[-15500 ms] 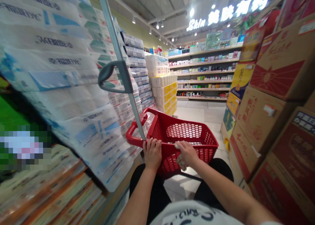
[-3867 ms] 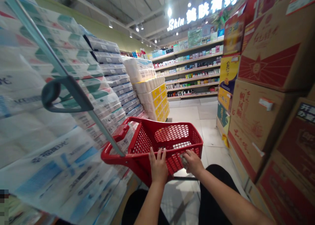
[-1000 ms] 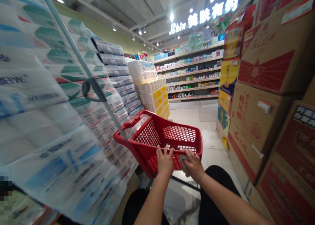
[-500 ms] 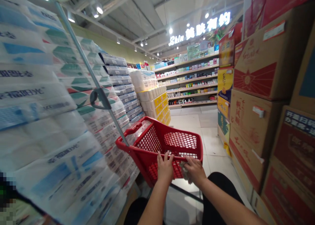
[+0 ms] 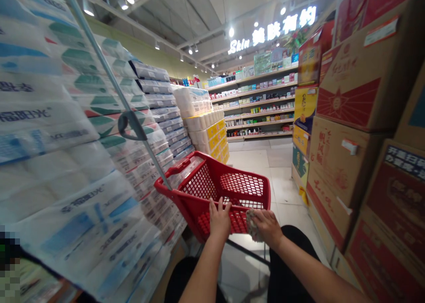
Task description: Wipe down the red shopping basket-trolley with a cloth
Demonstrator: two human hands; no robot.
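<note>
A red plastic shopping cart [image 5: 239, 179] with lattice sides stands in front of me, turned at an angle. My left hand [image 5: 219, 219] lies with spread fingers against the top rim of its near side. Close to the cart's near right corner, my right hand [image 5: 269, 228] grips a crumpled greyish cloth [image 5: 253, 227], which hangs against the side wall. Part of the cloth is hidden by my fingers. From the cart's left end a grey metal pole [image 5: 109, 79] slants up, with a grey hook-like fitting [image 5: 132, 126] on it.
Wrapped packs of toilet paper [image 5: 76, 161] are stacked high on the left, close to the cart. Stacked cardboard boxes [image 5: 345, 157] line the right side. Tiled floor [image 5: 282, 179] runs between them to shelves of small goods [image 5: 259, 101] at the back.
My right hand has drawn back slightly from the rim, its fingers now curled around the cloth. My left hand has shifted slightly left. The view has tilted and shifted a little.
</note>
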